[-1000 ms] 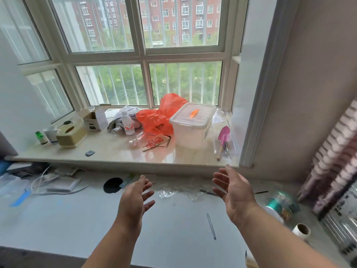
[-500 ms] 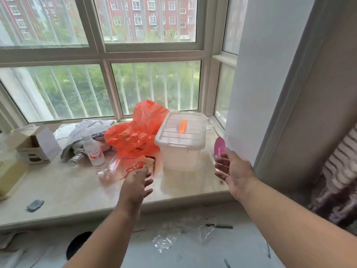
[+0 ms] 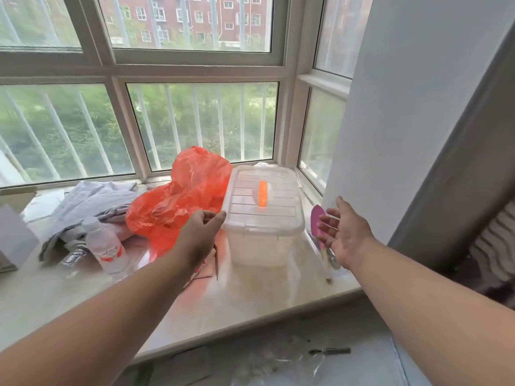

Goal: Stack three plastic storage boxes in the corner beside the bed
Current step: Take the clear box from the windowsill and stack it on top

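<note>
On the marble windowsill (image 3: 195, 307), toward its right end by the side pane, stands a translucent plastic storage box (image 3: 260, 218) with its ribbed lid (image 3: 263, 203) on and an orange handle (image 3: 262, 197) lying across the lid's middle. It sits upright on the sill, near the white wall (image 3: 404, 107) at the right. The person's left hand (image 3: 199, 238) reaches in from below and has arrived at the box's left front corner, the thumb and fingertips (image 3: 221, 217) touching or just short of the lid's rim; the fingers are loosely curled and not closed on anything, though whether they press on the rim cannot be told. The right hand (image 3: 344, 235) is held apart from the box on its right side, palm turned inward toward it, fingers spread wide and holding nothing. Just behind that hand a pink-bladed tool (image 3: 317, 220) lies along the sill beside the box. To the left of the box a crumpled orange plastic bag (image 3: 184, 201) rests against its side, and beyond that lies a heap of grey cloth (image 3: 92, 201). A clear water bottle (image 3: 107, 247) with a red-and-white label lies tilted in front of the cloth. A thin dark stick (image 3: 216, 263) shows just past the left wrist. Only this one box is in view.
</note>
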